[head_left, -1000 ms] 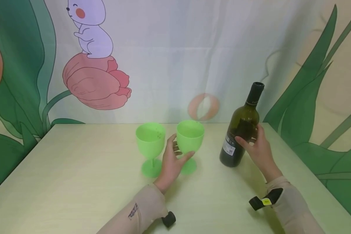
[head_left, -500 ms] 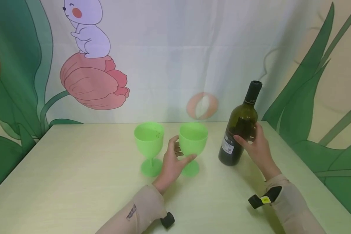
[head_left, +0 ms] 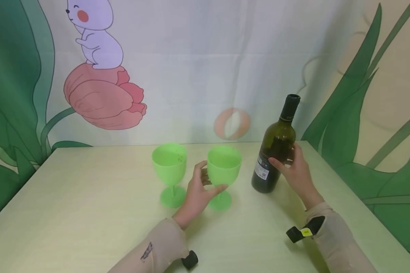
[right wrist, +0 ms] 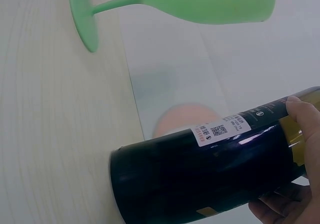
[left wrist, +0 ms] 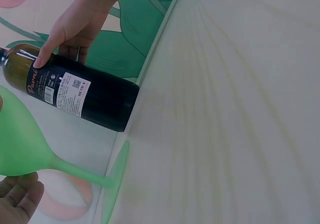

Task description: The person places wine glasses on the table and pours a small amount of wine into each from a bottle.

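Note:
Two pale green goblets stand upright on the table. My left hand (head_left: 197,195) holds the right-hand goblet (head_left: 223,167) at the lower bowl, thumb in front and fingers curled behind; its foot is down on the table. Just left of that hand is the other goblet (head_left: 169,167), with small dark specks inside its rim. My right hand (head_left: 298,172) grips a dark wine bottle (head_left: 264,172) round its middle, thumb near the label. In the left wrist view the bottle (left wrist: 107,99) shows a white barcode sticker. The right wrist view shows the bottle's base (right wrist: 145,184) close to the tabletop.
The pale wooden table (head_left: 89,212) runs up to a cloth backdrop (head_left: 177,76) printed with an animal on a pink flower and green leaves. A small black wrist camera (head_left: 190,260) sits under the left sleeve, another (head_left: 295,234) on the right.
My left hand has slid its goblet slightly toward me and to the right, away from the other goblet. My right hand keeps its hold on the wine bottle. The head view has shifted a little.

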Motion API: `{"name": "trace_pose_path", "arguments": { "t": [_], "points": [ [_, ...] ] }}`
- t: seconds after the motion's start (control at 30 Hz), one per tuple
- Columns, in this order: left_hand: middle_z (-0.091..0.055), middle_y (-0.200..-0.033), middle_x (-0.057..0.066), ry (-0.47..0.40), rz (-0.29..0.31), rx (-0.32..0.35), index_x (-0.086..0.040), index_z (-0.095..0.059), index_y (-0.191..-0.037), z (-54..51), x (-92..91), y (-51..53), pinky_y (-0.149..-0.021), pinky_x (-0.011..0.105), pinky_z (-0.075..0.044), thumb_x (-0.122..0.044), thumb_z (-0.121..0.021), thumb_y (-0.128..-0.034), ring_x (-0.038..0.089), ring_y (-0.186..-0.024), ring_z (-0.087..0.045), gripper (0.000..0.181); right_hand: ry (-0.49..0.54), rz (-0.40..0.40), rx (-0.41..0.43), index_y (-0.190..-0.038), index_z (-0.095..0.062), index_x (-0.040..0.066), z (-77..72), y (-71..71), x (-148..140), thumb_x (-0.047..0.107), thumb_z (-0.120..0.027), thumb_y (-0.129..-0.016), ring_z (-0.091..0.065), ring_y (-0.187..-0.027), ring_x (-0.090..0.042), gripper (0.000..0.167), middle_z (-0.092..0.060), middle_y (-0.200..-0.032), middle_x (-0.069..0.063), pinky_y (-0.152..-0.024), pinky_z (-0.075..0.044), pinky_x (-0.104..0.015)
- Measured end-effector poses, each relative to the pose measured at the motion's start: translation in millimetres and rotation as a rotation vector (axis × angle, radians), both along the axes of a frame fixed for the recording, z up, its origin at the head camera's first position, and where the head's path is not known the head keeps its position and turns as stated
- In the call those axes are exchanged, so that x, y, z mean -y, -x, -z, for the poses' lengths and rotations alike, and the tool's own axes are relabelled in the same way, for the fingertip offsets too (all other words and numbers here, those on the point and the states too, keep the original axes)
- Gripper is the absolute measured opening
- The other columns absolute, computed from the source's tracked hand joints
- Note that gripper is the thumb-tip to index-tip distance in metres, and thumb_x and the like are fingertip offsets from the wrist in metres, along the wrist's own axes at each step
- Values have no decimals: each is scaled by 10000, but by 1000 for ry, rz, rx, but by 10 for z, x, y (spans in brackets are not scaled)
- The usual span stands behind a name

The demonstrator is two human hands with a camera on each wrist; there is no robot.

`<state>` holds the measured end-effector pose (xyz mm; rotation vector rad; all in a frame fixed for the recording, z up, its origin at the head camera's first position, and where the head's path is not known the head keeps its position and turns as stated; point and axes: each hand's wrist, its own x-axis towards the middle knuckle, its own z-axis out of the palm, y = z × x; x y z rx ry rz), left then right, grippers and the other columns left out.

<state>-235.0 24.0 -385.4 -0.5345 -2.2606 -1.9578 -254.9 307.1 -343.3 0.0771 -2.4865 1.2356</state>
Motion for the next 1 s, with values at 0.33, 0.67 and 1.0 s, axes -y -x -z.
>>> {"name": "trace_pose_path", "arguments": {
  "t": [0.33,0.67,1.0],
  "points": [
    [-595,-1211,102,-5,61,1,-207,-315,-1405,-15,70,-42,-969,500,-485,-193,-802,-776,256,-1043,-602,796,-11,6,37,-1506,-137,76,-20,-15,-7,461,-648,-881,-453,-1273,-414,895,-419,-1437,-257,-1055,-399,-595],
    [-606,-1195,99,49,71,16,-219,-300,-1456,-28,143,-82,-913,399,-525,-211,-802,-775,239,-1028,-606,847,-10,5,35,-1511,-137,75,-6,-2,11,453,-654,-879,-451,-1277,-420,900,-405,-1449,-257,-1053,-403,-592],
    [-601,-1191,100,63,84,35,-230,-336,-1436,-70,196,-149,-886,360,-521,-211,-813,-760,237,-1017,-599,828,-24,10,37,-1508,-137,63,-27,-18,-2,464,-646,-881,-454,-1267,-428,902,-414,-1434,-271,-1044,-407,-595]
  ]
}}
